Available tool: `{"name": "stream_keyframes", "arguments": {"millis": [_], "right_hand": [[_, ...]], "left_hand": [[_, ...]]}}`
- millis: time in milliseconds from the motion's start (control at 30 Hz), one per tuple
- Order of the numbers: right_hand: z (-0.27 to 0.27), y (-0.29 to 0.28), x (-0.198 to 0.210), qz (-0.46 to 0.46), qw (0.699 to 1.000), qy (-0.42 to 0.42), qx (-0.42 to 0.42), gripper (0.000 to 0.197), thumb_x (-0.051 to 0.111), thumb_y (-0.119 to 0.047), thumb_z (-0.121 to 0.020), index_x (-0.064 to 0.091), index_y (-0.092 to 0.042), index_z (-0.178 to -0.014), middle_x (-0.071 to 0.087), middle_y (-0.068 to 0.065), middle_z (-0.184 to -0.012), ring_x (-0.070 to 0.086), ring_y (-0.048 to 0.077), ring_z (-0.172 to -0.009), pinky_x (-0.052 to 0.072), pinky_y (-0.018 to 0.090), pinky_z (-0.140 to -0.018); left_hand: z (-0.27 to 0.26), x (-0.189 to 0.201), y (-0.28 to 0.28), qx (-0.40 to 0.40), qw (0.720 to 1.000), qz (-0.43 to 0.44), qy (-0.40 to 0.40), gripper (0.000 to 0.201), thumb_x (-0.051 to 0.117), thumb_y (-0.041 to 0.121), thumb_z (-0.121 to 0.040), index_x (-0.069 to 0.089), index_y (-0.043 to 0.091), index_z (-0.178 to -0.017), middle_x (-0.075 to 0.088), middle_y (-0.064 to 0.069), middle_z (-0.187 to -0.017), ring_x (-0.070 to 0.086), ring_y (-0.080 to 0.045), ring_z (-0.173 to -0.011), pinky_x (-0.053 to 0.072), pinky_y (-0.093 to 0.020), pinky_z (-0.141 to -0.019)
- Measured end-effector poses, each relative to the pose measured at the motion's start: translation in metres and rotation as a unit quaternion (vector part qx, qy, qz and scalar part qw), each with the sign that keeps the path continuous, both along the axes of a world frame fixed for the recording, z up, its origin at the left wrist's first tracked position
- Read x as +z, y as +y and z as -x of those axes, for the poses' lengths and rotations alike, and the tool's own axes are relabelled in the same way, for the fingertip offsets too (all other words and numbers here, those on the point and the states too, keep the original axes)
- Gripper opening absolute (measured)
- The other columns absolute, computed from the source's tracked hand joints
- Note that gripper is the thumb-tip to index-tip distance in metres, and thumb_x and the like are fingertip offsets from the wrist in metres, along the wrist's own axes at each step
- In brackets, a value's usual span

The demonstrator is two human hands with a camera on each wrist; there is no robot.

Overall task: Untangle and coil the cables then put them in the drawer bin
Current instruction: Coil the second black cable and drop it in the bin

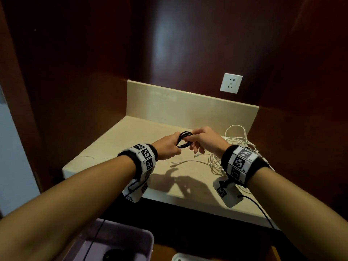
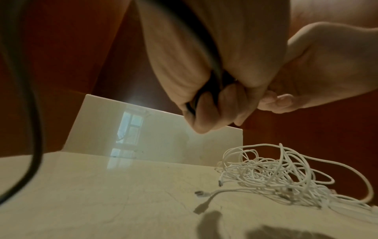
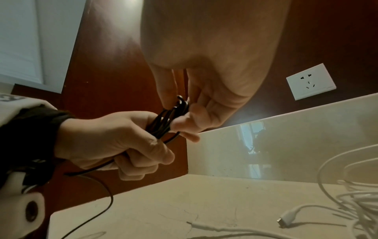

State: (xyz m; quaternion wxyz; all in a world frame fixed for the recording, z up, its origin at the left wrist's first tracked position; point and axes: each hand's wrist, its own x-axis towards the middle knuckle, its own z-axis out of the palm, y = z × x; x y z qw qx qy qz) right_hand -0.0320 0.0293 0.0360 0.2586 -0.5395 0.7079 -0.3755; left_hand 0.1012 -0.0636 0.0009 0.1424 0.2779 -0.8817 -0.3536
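Note:
A black cable (image 1: pixel 184 139) wound into a small coil is held above the cream counter (image 1: pixel 116 146) between both hands. My left hand (image 1: pixel 167 147) grips one end of the coil in a fist, seen also in the right wrist view as the left hand (image 3: pixel 114 142) around the black cable (image 3: pixel 169 116). My right hand (image 1: pixel 199 138) pinches the coil's far loop with thumb and fingers. A tangle of white cables (image 1: pixel 235 146) lies on the counter at right, the white cables (image 2: pixel 276 176) spreading with loose plug ends toward the middle.
A purple bin (image 1: pixel 135 240) sits in the open drawer below the counter's front edge, with a dark item in it. A white wall socket (image 1: pixel 231 83) is on the dark wood back wall. Wood panels close in both sides.

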Motion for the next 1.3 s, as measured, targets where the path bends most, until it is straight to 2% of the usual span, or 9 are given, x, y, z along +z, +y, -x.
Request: {"name": "stream_keyframes", "arguments": {"millis": [133, 267, 433, 567, 733, 833, 1000, 1133, 1300], "right_hand": [[-0.005, 0.003, -0.002, -0.01, 0.999, 0.04, 0.012, 0.032, 0.053, -0.038, -0.098, 0.065, -0.009, -0.092, 0.062, 0.005, -0.065, 0.054, 0.013, -0.053, 0.038, 0.024, -0.045], [-0.008, 0.002, -0.001, 0.013, 0.995, 0.1, 0.016, 0.037, 0.048, -0.033, -0.101, 0.063, -0.012, -0.075, 0.06, 0.006, -0.062, 0.05, 0.012, -0.046, 0.04, 0.028, -0.046], [-0.006, 0.002, -0.004, 0.033, 0.996, 0.085, 0.013, 0.037, 0.046, -0.03, -0.102, 0.059, -0.011, -0.073, 0.06, 0.007, -0.06, 0.049, 0.014, -0.046, 0.039, 0.028, -0.047], [-0.007, -0.001, -0.007, 0.036, 0.997, 0.064, 0.015, 0.037, 0.045, -0.027, -0.103, 0.056, -0.011, -0.072, 0.059, 0.006, -0.058, 0.048, 0.018, -0.046, 0.04, 0.032, -0.05], [-0.01, -0.001, -0.004, 0.023, 0.99, 0.137, 0.016, 0.033, 0.041, -0.03, -0.103, 0.058, -0.012, -0.08, 0.063, 0.004, -0.062, 0.054, 0.017, -0.05, 0.046, 0.038, -0.054], [-0.01, 0.002, -0.003, 0.041, 0.966, 0.256, 0.0, 0.023, 0.04, -0.026, -0.102, 0.057, -0.016, -0.114, 0.067, 0.001, -0.081, 0.065, 0.022, -0.073, 0.052, 0.04, -0.071], [-0.007, 0.013, -0.001, 0.01, 0.899, 0.435, 0.057, 0.07, 0.055, -0.017, -0.086, 0.025, -0.024, -0.148, 0.045, 0.002, -0.141, 0.052, 0.023, -0.118, 0.046, 0.037, -0.094], [-0.011, 0.005, -0.011, -0.079, 0.808, 0.581, 0.055, 0.055, 0.055, -0.029, -0.092, 0.031, -0.018, -0.14, 0.052, 0.007, -0.127, 0.056, 0.029, -0.107, 0.045, 0.039, -0.078], [-0.021, -0.005, -0.017, -0.089, 0.774, 0.626, 0.023, 0.029, 0.05, -0.032, -0.095, 0.054, -0.011, -0.115, 0.063, 0.011, -0.109, 0.06, 0.034, -0.094, 0.035, 0.035, -0.067]], "left_hand": [[0.001, 0.002, 0.001, -0.018, 0.997, 0.063, -0.032, 0.048, 0.054, 0.004, -0.09, 0.041, 0.014, -0.136, 0.057, -0.004, -0.086, 0.05, -0.014, -0.064, 0.041, -0.028, -0.056], [-0.001, 0.002, 0.001, 0.001, 0.996, 0.086, -0.038, 0.027, 0.061, 0.012, -0.087, 0.061, 0.009, -0.114, 0.067, -0.013, -0.099, 0.059, -0.025, -0.081, 0.048, -0.034, -0.073], [-0.007, 0.002, -0.003, 0.066, 0.993, 0.074, -0.06, 0.02, 0.07, 0.033, -0.084, 0.068, 0.014, -0.092, 0.061, 0.0, -0.068, 0.057, -0.019, -0.064, 0.044, -0.028, -0.062], [-0.007, -0.002, -0.007, 0.064, 0.996, 0.038, -0.051, 0.019, 0.066, 0.024, -0.087, 0.069, 0.005, -0.083, 0.067, -0.006, -0.066, 0.059, -0.018, -0.056, 0.046, -0.023, -0.051], [-0.006, 0.0, -0.007, 0.076, 0.992, 0.075, -0.062, 0.026, 0.065, 0.034, -0.089, 0.069, 0.009, -0.085, 0.059, -0.002, -0.065, 0.054, -0.019, -0.062, 0.039, -0.028, -0.058], [-0.005, 0.006, -0.008, 0.085, 0.989, 0.093, -0.076, 0.026, 0.064, 0.031, -0.089, 0.069, 0.006, -0.095, 0.051, 0.0, -0.064, 0.048, -0.02, -0.063, 0.031, -0.029, -0.052], [-0.007, 0.011, -0.011, 0.077, 0.986, 0.105, -0.105, 0.015, 0.064, 0.022, -0.088, 0.061, 0.009, -0.08, 0.05, 0.0, -0.063, 0.048, -0.02, -0.063, 0.032, -0.027, -0.05], [-0.002, 0.011, -0.003, 0.044, 0.98, 0.131, -0.14, 0.016, 0.063, 0.02, -0.089, 0.058, 0.008, -0.08, 0.049, -0.001, -0.063, 0.048, -0.022, -0.066, 0.032, -0.028, -0.05], [0.004, 0.01, 0.006, 0.001, 0.973, 0.164, -0.165, 0.017, 0.061, 0.018, -0.088, 0.055, 0.009, -0.075, 0.048, -0.002, -0.061, 0.045, -0.021, -0.06, 0.031, -0.028, -0.05]]}}
